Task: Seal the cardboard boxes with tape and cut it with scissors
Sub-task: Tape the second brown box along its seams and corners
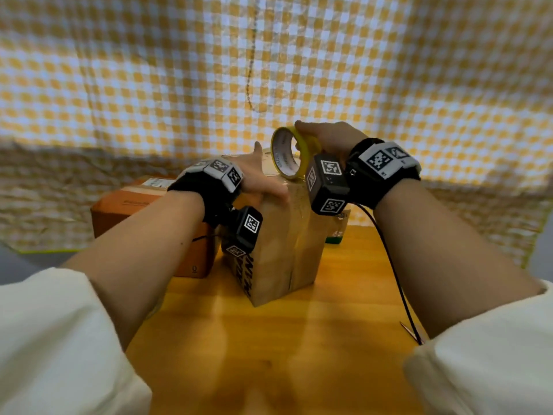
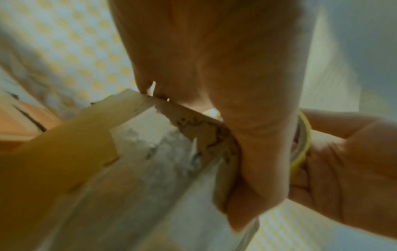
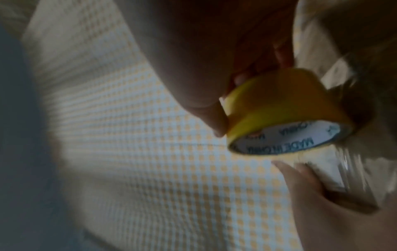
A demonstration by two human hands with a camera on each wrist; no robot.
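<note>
Pressing flat, the left hand is pinning the tape end on the brown box standing mid-table, while the right hand is gripping the tape roll just above it. Best keeping tension, pulling straight along the seam.

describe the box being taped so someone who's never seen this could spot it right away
On the wooden table, find the tall kraft cardboard box standing upright at the middle. The left hand presses on its top while the right hand holds a yellow tape roll over it; the orange box beside it is lower and untouched.
</note>
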